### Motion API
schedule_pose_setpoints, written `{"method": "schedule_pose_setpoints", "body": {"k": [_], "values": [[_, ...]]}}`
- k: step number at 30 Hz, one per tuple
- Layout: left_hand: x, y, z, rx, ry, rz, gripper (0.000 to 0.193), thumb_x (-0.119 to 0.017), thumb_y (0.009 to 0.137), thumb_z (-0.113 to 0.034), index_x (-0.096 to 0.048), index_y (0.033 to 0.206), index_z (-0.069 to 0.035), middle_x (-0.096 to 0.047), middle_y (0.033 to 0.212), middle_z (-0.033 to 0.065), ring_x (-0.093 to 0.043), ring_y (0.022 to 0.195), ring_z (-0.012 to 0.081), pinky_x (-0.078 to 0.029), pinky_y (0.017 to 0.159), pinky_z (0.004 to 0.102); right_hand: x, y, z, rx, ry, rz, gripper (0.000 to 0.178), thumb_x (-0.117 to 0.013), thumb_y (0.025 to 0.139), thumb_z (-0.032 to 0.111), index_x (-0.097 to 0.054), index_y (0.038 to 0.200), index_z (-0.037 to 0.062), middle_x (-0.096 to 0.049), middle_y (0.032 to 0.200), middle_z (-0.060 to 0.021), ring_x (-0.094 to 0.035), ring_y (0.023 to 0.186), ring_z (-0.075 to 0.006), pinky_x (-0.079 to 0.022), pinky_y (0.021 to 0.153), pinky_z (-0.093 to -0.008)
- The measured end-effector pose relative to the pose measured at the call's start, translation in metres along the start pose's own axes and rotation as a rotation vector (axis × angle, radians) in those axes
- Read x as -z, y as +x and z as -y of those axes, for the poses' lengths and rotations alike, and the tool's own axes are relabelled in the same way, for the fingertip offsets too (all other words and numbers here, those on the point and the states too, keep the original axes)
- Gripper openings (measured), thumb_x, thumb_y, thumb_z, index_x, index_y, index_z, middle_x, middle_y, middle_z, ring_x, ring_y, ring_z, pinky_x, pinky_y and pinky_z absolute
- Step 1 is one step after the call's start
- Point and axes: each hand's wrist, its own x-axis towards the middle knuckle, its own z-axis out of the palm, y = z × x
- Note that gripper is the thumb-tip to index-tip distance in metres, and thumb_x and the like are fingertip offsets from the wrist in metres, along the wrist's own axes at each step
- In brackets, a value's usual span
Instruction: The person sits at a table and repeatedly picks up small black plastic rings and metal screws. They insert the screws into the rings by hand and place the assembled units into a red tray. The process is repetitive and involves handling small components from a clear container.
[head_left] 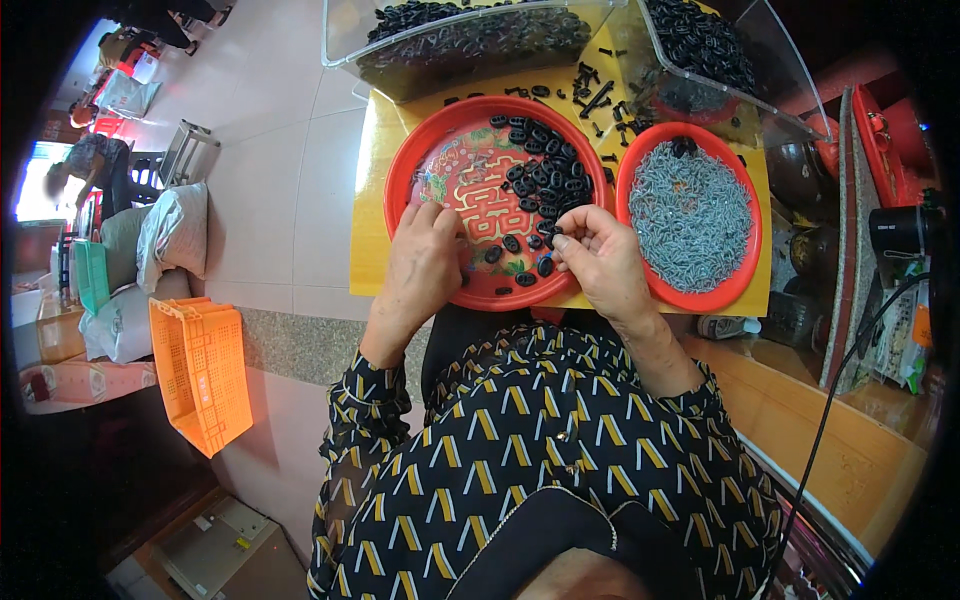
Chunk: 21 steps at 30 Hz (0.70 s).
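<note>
A round red tray [402,150] with a patterned base lies in front of me, and small black oval plastic parts [545,165] are heaped on its right side. Over the tray's near right rim, my right hand [605,265] pinches one such black part between thumb and forefinger. My left hand [422,265] is curled over the left side of the tray. Its fingers are bent inward, and whatever they hold is hidden; a dark piece shows beside the fingertips. Several loose black parts [512,243] lie between the two hands.
Right of the tray, a red oval dish [752,235] holds many silver screws [690,220]. Clear bins [470,50] of black parts stand at the back of the yellow table [372,200], with black pieces scattered nearby. An orange crate [205,375] sits on the floor; a person [95,165] bends at far left.
</note>
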Motion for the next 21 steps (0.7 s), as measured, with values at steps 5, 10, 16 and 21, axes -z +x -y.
{"method": "schedule_pose_setpoints", "body": {"k": [5,10,16,21], "values": [[0.0,-0.005,-0.022,0.538,-1.257,-0.009,0.016,-0.058,0.075,0.002,-0.054,0.091,0.001,-0.058,0.082,0.0072,-0.057,0.074,0.0141,-0.046,0.062,0.0241,-0.001,0.001,0.003,-0.033,0.06,0.047,0.007,-0.051,0.081,0.003,-0.05,0.087,-0.0015,-0.053,0.076,-0.0031,-0.053,0.067,-0.0078,-0.045,0.059,-0.0205],[-0.009,-0.013,-0.024,0.545,-1.765,-0.006,0.026,-0.06,0.075,0.003,-0.054,0.1,0.001,-0.058,0.084,0.0059,-0.056,0.071,0.0109,-0.047,0.062,0.0226,-0.009,-0.001,0.009,-0.103,0.241,0.147,0.009,-0.051,0.082,0.006,-0.05,0.087,-0.0019,-0.054,0.077,-0.0044,-0.054,0.067,-0.0089,-0.045,0.059,-0.0207],[-0.011,-0.017,-0.027,0.525,-1.784,0.004,0.029,-0.06,0.074,0.003,-0.054,0.103,0.002,-0.058,0.084,0.006,-0.055,0.071,0.0113,-0.047,0.062,0.0224,-0.019,-0.002,0.013,-0.147,0.374,0.204,0.009,-0.051,0.082,0.006,-0.05,0.087,-0.0017,-0.054,0.077,-0.0044,-0.054,0.067,-0.0088,-0.046,0.059,-0.0203],[-0.01,-0.018,-0.03,0.582,-1.816,-0.026,0.025,-0.058,0.079,-0.005,-0.054,0.103,0.002,-0.059,0.084,0.006,-0.055,0.07,0.0105,-0.046,0.062,0.0223,-0.02,-0.004,0.016,-0.151,0.305,0.222,0.01,-0.052,0.082,0.006,-0.05,0.088,-0.0015,-0.054,0.077,-0.0044,-0.055,0.066,-0.0089,-0.046,0.058,-0.0204]]}}
